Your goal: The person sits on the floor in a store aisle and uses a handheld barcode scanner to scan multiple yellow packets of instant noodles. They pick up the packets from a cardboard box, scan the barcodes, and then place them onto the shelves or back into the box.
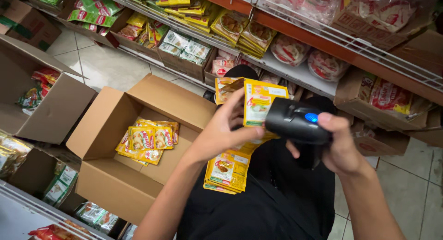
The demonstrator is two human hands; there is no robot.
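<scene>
My left hand (226, 129) grips a hanging strip of yellow seasoning sachets (240, 134), thumb across the top sachet. My right hand (339, 145) holds a black handheld barcode scanner (297, 124) with a lit blue button, its head pressed close against the top sachet. Both hands are in front of my dark clothing, at the centre of the head view.
An open cardboard box (108, 129) on the tiled floor holds several yellow sachets (147, 141). Another open box (55, 111) stands to the left. Store shelves (304, 74) packed with packets and cartons run along the top and right. A low shelf edge (27, 207) is at the bottom left.
</scene>
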